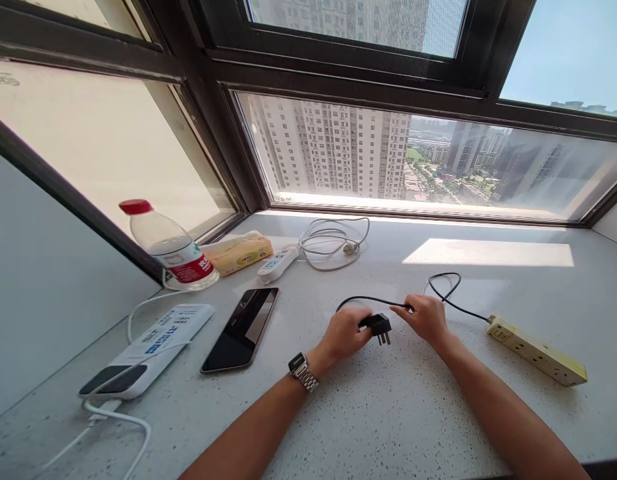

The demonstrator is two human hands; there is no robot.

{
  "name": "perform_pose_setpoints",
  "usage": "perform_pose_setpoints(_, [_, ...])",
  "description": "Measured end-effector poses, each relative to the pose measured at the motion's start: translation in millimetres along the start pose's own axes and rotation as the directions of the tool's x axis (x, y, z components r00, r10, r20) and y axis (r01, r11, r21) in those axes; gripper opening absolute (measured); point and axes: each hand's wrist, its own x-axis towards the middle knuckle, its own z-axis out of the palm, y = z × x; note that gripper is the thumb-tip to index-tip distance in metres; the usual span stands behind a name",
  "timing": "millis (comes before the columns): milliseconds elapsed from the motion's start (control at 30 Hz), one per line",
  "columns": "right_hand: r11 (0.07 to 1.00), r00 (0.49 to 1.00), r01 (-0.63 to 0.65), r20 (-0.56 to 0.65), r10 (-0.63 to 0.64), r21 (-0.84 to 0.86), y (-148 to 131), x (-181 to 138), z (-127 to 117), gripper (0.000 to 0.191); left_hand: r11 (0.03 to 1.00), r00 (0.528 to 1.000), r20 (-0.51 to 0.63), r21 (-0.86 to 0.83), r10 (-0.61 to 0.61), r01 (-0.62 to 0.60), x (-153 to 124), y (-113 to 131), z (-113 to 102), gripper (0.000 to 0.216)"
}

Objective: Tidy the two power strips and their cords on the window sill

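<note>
My left hand (344,333), with a metal watch on its wrist, grips a black three-pin plug (379,327) just above the white speckled windowsill (388,413). My right hand (427,317) pinches the plug's black cable (451,293) a little to the right of the plug. The cable loops behind my right hand and runs to a yellowed power strip (536,349) lying at the right.
A dark phone (241,329) lies left of my hands. Further left sit a white power strip (153,343) with a device on it, a red-capped water bottle (171,248), a tissue pack (238,252) and a small white power strip (277,263) with its coiled cord (331,241).
</note>
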Motion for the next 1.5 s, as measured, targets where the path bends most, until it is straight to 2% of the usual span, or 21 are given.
perform_pose_setpoints(100, [0.986,0.987,-0.156,-0.034,0.155,-0.053,5.3,1.8,-0.6,0.063,0.988,0.996,0.087,0.153,-0.006,-0.007,-0.3,2.8,-1.4,0.011])
perform_pose_setpoints(167, [0.98,0.979,-0.201,-0.023,0.201,-0.007,4.5,2.5,-3.0,0.062,0.976,0.991,0.131,0.218,-0.016,-0.013,-0.9,5.0,-1.9,0.012])
perform_pose_setpoints(233, [0.981,0.985,-0.168,-0.015,0.17,0.095,-0.5,2.0,-6.3,0.055,0.967,0.987,0.154,0.253,-0.034,-0.006,-1.2,5.5,-1.7,0.012])
perform_pose_setpoints(367, [0.932,1.0,0.027,-0.017,-0.022,0.362,-17.6,-2.3,-11.9,0.038,0.965,0.993,0.108,0.262,-0.051,0.022,-0.2,-0.6,-0.6,0.012])
perform_pose_setpoints(433, [0.881,0.996,0.083,-0.001,-0.093,0.465,-24.7,-4.7,-12.8,0.036,0.975,0.999,0.037,0.222,-0.023,0.015,0.3,-5.0,0.0,0.019])
perform_pose_setpoints(533, [0.846,0.994,0.068,0.036,-0.102,0.528,-29.6,-6.4,-12.6,0.041,0.991,0.998,-0.05,0.13,0.04,-0.033,0.2,-10.0,1.3,0.03])
perform_pose_setpoints(667, [0.832,0.995,0.002,0.083,-0.058,0.555,-30.7,-5.9,-11.7,0.057,0.993,0.992,-0.075,-0.046,0.102,-0.106,-2.0,-8.6,5.2,0.028])
perform_pose_setpoints(800, [0.767,0.986,0.047,0.096,-0.14,0.64,-38.0,-8.6,-6.7,0.069,0.96,0.982,-0.121,-0.22,0.148,-0.172,-4.6,3.8,8.7,0.032])
perform_pose_setpoints(967, [0.722,0.973,0.112,0.072,-0.219,0.683,-46.9,-12.3,-0.6,0.067,0.89,0.964,-0.258,-0.422,0.065,-0.173,-6.1,21.4,7.0,0.042])
perform_pose_setpoints(1033, [0.707,0.968,0.116,0.08,-0.237,0.697,-46.7,-12.1,-0.2,0.066,0.854,0.961,-0.276,-0.498,0.011,-0.152,-5.9,25.9,5.3,0.041])
perform_pose_setpoints(1133, [0.721,0.958,0.139,0.094,-0.272,0.679,-45.0,-11.0,-0.7,0.065,0.804,0.961,-0.268,-0.585,-0.072,-0.103,-5.7,29.4,3.2,0.035])
perform_pose_setpoints(1233, [0.809,0.953,0.097,0.18,-0.244,0.58,-46.0,-10.2,-1.9,0.059,0.789,0.938,-0.304,-0.612,-0.167,-0.058,-6.0,28.4,2.8,0.032])
perform_pose_setpoints(1333, [0.921,0.952,0.022,0.272,-0.137,0.389,-49.5,-9.3,-2.1,0.038,0.789,0.882,-0.385,-0.613,-0.271,-0.026,-5.8,22.9,4.6,0.029])
perform_pose_setpoints(1433, [0.981,0.956,0.049,0.274,-0.1,0.187,-49.3,-6.6,-0.6,0.023,0.736,0.813,-0.448,-0.676,-0.372,-0.036,-3.2,16.5,3.5,0.026])
perform_pose_setpoints(1500, [0.995,0.963,0.055,0.259,-0.074,0.079,-44.0,-3.7,0.2,0.023,0.677,0.756,-0.483,-0.732,-0.442,-0.072,0.0,13.5,-3.4,0.025])
